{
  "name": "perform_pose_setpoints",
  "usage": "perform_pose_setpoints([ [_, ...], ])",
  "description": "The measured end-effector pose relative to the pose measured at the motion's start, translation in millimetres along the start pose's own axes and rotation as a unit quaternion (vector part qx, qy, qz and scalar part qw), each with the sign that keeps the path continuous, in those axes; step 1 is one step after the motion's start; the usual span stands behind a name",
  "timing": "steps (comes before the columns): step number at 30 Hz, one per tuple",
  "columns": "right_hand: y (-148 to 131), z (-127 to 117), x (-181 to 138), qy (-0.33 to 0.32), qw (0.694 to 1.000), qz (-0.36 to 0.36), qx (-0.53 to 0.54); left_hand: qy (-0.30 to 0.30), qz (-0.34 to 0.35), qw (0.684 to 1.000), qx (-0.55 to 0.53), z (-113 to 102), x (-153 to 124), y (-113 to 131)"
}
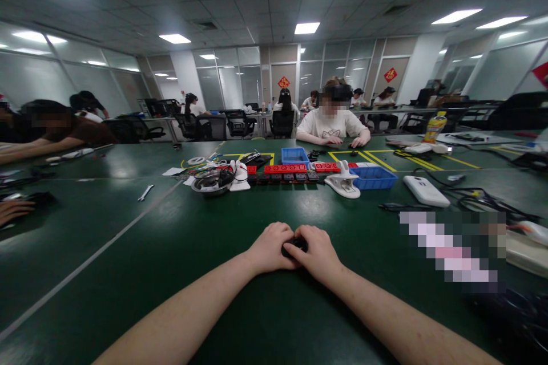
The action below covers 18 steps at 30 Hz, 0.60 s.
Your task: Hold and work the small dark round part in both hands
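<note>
Just above the green table (205,274), or resting on it, a small black object (298,244) sits between my two hands. Its kind cannot be made out, since fingers cover most of it. My left hand (276,246) curls around its left side, fingers bent. From the right, my right hand (317,248) closes over it, with the thumb across its front. The two hands touch each other.
Ahead stand a metal bowl (214,189) of wires, red power sockets (285,169), a white clamp (343,181) and blue bins (375,178). A wrench (146,193) lies left; a white power bank (426,191) and cables lie right. A person (331,125) sits opposite.
</note>
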State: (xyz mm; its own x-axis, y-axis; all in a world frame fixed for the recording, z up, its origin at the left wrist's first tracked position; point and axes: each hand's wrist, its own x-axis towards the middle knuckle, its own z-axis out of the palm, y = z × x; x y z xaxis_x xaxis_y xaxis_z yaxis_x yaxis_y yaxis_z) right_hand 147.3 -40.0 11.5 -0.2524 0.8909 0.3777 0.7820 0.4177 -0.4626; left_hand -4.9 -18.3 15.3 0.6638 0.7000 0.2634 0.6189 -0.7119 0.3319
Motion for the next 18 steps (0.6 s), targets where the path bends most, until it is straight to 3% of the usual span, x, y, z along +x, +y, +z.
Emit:
perform_pose_setpoints([
  [8, 5, -3, 0, -0.019, 0.989, -0.097, 0.111, -0.041, -0.003, 0.995, -0.092, -1, 0, -13],
  [13, 1, -2, -1, -0.021, 0.971, -0.163, 0.175, -0.051, 0.015, 0.995, -0.083, 2, 1, -16],
  [18, -4, -5, -3, -0.028, 0.966, -0.197, 0.168, -0.052, 0.028, 0.996, -0.062, 6, 0, -17],
])
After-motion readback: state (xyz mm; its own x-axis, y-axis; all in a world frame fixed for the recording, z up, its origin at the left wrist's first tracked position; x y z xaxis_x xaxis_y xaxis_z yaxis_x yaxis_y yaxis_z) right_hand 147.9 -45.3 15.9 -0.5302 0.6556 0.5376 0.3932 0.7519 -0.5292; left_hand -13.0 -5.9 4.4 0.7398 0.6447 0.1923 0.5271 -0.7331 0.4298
